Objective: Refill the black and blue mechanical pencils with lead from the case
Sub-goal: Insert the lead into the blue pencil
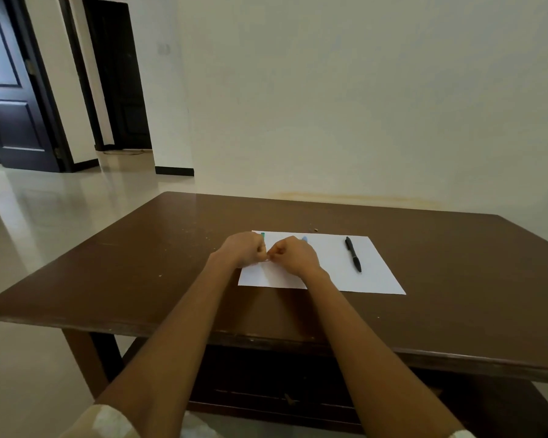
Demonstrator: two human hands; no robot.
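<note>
My left hand (244, 249) is closed over a small item whose green end (262, 235) pokes out above the knuckles; it looks like the lead case. My right hand (293, 254) is closed around the blue mechanical pencil, of which only the blue tip (304, 238) shows behind the fist. The two fists meet thumb to thumb over the left part of a white paper sheet (377, 276). What passes between the fingertips is too small to make out. The black mechanical pencil (353, 254) lies alone on the right part of the sheet, pointing toward me.
The sheet lies on a brown wooden table (140, 263) that stands against a pale wall. A few crumbs (315, 230) sit just beyond the sheet. Tiled floor and dark doors are off to the left.
</note>
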